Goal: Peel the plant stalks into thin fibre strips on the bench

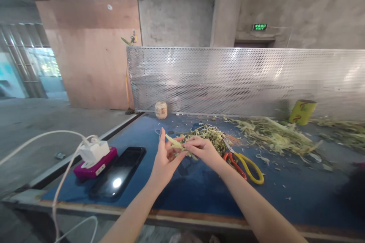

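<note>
Between my hands is a pale green strip of dried plant leaf [174, 141], held over the blue tabletop. My left hand [167, 155] grips its lower part with thumb and fingers, the index finger pointing up. The fingertips of my right hand [201, 149] pinch the strip's right end, close to my left thumb. Just behind my hands lies a heap of shredded green plant bits [211, 133]. Scissors [248, 167] with one yellow and one red handle rest right of my right hand, their blades partly over the heap.
Left on the table are a black phone [121, 171] and a magenta power strip [107, 163] with a white charger [94, 152] and cables. A whitish roll [161, 110], long pale leaves [273, 134] and a yellow-green can [302, 112] stand or lie before a perforated metal screen [205, 78].
</note>
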Tool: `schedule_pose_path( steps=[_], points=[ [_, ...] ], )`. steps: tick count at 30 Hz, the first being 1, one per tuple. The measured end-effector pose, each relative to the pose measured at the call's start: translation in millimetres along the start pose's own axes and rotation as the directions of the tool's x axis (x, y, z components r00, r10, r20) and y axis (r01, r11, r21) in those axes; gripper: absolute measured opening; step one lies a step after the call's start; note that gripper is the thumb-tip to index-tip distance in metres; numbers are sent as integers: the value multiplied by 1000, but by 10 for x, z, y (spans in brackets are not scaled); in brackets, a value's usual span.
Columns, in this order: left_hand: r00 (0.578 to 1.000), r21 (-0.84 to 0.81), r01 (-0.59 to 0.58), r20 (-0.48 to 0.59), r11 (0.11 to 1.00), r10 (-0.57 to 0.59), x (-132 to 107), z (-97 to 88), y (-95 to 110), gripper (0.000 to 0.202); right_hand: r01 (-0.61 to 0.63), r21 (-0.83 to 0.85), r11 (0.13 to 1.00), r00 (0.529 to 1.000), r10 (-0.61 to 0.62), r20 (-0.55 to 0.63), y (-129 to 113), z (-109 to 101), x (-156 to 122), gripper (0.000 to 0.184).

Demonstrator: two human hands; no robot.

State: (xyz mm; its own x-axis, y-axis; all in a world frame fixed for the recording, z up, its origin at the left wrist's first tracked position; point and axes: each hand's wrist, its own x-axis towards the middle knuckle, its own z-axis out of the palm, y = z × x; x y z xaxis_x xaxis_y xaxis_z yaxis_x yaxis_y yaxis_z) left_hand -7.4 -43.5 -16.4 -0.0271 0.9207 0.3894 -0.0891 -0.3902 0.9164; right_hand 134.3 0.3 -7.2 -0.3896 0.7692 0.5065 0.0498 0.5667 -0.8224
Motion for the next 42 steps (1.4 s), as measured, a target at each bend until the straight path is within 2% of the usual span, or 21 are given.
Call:
schedule_pose_path(
  steps=[5, 8, 11, 17, 21, 27, 29, 32, 37, 42],
  points=[
    [996, -115, 74, 59, 991, -68, 6, 38, 31, 94, -7, 115, 993, 999, 12, -43, 26, 63, -11, 21],
    [994, -132, 95, 72, 987, -86, -6, 37, 38, 90, 32, 114, 993, 996, -23, -81, 31, 76, -14, 16],
    [992, -118, 91, 93, 989, -80, -18, 27, 37, 88, 23, 186, 982, 998, -12, -57, 21, 73, -17, 16],
    [988, -4, 100, 118, 995, -99, -22, 23, 40, 81, 37, 51, 998, 989, -29, -144, 5, 45, -28, 14],
    [985, 44, 120, 118, 992, -124, -24, 38, 55, 79, -20, 54, 998, 982, 30, -187, 23, 39, -7, 17],
    [992, 35, 130, -3, 991, -130, -28, 10, 58, 85, -132, 139, 981, 991, 131, 20, 28, 81, -7, 31],
    [993, 15, 112, -28, 994, -112, -25, -8, 58, 84, -153, 185, 971, 984, 132, 122, 13, 114, -33, 35],
    [993, 0, 110, -38, 994, -110, -21, -25, 63, 84, -162, 210, 964, 967, 112, 230, -20, 147, -68, 32],
    [991, -71, 130, -28, 989, -132, -13, -31, 39, 82, -152, 161, 975, 966, 112, 235, -57, 120, -80, 42],
    [994, -127, 100, -28, 987, -104, 8, -50, -11, 79, -155, 199, 968, 962, 103, 252, -64, 92, -88, 46]
  ],
)
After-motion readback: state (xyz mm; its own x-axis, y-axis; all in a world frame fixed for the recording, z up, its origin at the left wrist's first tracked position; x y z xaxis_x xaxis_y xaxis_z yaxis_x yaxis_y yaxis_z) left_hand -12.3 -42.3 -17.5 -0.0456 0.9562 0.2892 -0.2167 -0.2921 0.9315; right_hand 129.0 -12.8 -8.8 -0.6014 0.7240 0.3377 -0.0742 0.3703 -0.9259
